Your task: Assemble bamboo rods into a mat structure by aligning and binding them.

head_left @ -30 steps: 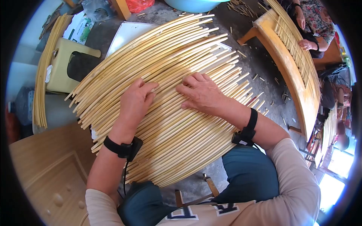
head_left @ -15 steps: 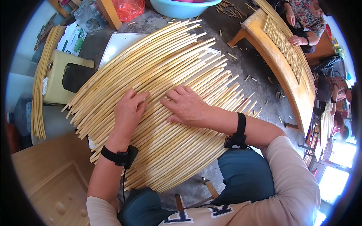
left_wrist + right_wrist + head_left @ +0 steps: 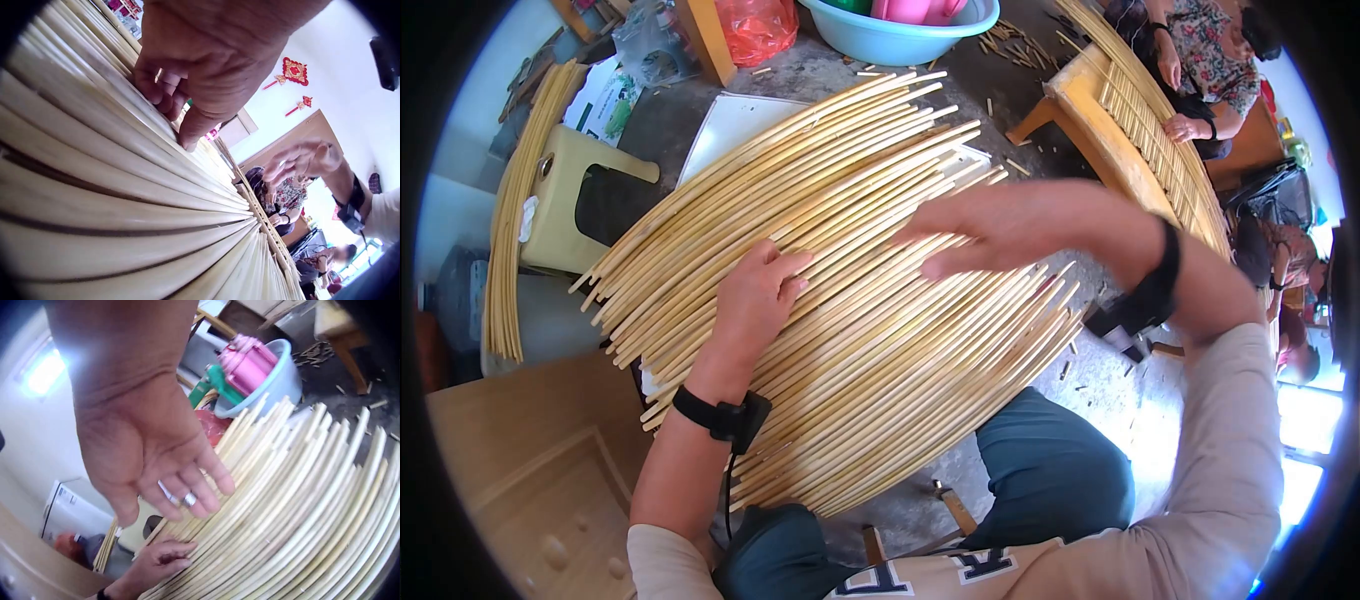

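Observation:
A broad layer of long, pale yellow canes [image 3: 870, 370] lies side by side in front of the person, their ends uneven. The left hand [image 3: 752, 290] is down on the canes left of the middle, thumb and curled fingers gripping at some of them. In the left wrist view, the left hand's thumb [image 3: 195, 128] sits against the canes, with the fingertips tucked behind. Raised over the right part of the layer, the right hand [image 3: 975, 225] is blurred and holds nothing. Its palm and loosely extended fingers show in the right wrist view, with a ring [image 3: 189, 499] on one finger.
A white board [image 3: 720, 125] shows beneath the layer. At left stand a beige stool [image 3: 560, 190] and a bundle of canes [image 3: 510, 260]. A blue basin [image 3: 900, 40] is at the back. Another person works at a wooden bench [image 3: 1090, 90] at right; short offcuts litter the floor.
The right hand has lifted off the canes and swung up and to the right, its forearm raised. The left hand has stayed at about the same spot on the canes.

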Demonstrator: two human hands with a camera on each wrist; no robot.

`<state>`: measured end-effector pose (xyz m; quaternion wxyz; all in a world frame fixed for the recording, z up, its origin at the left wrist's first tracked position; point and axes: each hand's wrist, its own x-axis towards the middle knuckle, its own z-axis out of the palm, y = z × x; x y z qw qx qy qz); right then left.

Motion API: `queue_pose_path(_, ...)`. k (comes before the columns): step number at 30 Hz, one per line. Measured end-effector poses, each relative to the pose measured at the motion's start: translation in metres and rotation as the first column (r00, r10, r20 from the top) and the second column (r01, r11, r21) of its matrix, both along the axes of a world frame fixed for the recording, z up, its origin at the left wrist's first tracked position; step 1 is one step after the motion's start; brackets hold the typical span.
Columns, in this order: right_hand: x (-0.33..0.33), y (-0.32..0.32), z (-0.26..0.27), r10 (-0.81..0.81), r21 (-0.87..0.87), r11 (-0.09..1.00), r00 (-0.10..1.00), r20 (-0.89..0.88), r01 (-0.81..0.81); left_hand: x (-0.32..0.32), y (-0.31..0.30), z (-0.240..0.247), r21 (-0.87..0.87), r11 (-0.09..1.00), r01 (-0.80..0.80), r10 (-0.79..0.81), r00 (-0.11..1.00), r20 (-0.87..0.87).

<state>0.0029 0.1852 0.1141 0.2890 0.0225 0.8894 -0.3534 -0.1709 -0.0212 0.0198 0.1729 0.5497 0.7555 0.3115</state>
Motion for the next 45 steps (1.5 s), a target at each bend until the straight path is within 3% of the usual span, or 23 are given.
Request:
queue_pose_path(3, -0.014, 0.022, 0.077, -0.018, 0.092, 0.996, 0.998, -0.056, 0.023, -0.005, -0.001, -0.008, 0.015, 1.0, 0.012, -0.012, 1.0, 0.0)
queue_pose_path(6, -0.028, 0.01, 0.109, 0.002, 0.171, 0.984, 0.967, -0.255, 0.043, -0.008, 0.003, -0.011, 0.029, 0.999, 0.035, -0.034, 0.999, -0.024)
queue_pose_path(9, -0.037, -0.023, 0.079, -0.059, 0.103, 0.992, 0.987, -0.15, 0.075, -0.013, 0.001, -0.012, 0.018, 0.999, 0.048, -0.049, 0.999, 0.02)
queue_pose_path(11, -0.036, -0.036, 0.01, -0.057, 0.036, 0.997, 0.951, -0.302, 0.071, -0.013, 0.002, -0.011, 0.004, 0.999, 0.043, -0.043, 0.998, 0.05)
queue_pose_path(12, -0.037, -0.042, -0.017, 0.023, 0.12, 0.993, 0.93, -0.368, 0.023, -0.013, 0.003, -0.01, 0.01, 0.999, 0.044, -0.044, 0.998, 0.054)
queue_pose_path(14, -0.04, -0.051, -0.063, 0.051, 0.246, 0.965, 0.849, -0.526, 0.094, -0.015, 0.003, -0.008, 0.001, 0.999, 0.04, -0.04, 0.998, 0.054)
queue_pose_path(17, -0.034, -0.057, -0.089, 0.108, 0.335, 0.939, 0.856, -0.506, 0.079, -0.016, 0.003, -0.01, 0.003, 0.998, 0.066, -0.066, 0.997, -0.032)
queue_pose_path(19, -0.032, -0.06, -0.098, 0.134, 0.379, 0.912, 0.758, -0.638, 0.157, -0.016, 0.003, -0.011, 0.027, 0.997, 0.076, -0.075, 0.997, -0.022)
queue_pose_path(27, -0.038, -0.066, -0.104, 0.076, 0.375, 0.901, 0.775, -0.628, 0.216, -0.014, 0.001, -0.012, 0.035, 0.998, 0.061, -0.059, 0.996, -0.069)
queue_pose_path(32, -0.032, -0.066, -0.108, 0.104, 0.375, 0.894, 0.7, -0.706, 0.245, -0.01, 0.002, -0.01, 0.031, 0.997, 0.065, -0.061, 0.993, -0.103)
queue_pose_path(38, -0.028, -0.046, -0.102, -0.058, 0.15, 0.956, 0.668, -0.742, 0.25, -0.012, 0.003, -0.006, 0.046, 0.997, 0.063, -0.058, 0.992, -0.114)
queue_pose_path(41, -0.02, -0.05, -0.103, -0.051, 0.128, 0.968, 0.666, -0.744, 0.217, -0.009, 0.004, -0.007, 0.073, 0.997, 0.034, -0.023, 0.99, -0.142)
queue_pose_path(43, -0.01, -0.055, -0.111, 0.063, 0.226, 0.959, 0.652, -0.755, 0.169, -0.01, 0.005, -0.011, 0.086, 0.995, 0.041, -0.028, 0.99, -0.14)
queue_pose_path(45, -0.008, -0.054, -0.116, 0.063, 0.221, 0.961, 0.642, -0.764, 0.168, -0.011, 0.004, -0.012, 0.096, 0.994, 0.043, -0.03, 0.99, -0.135)
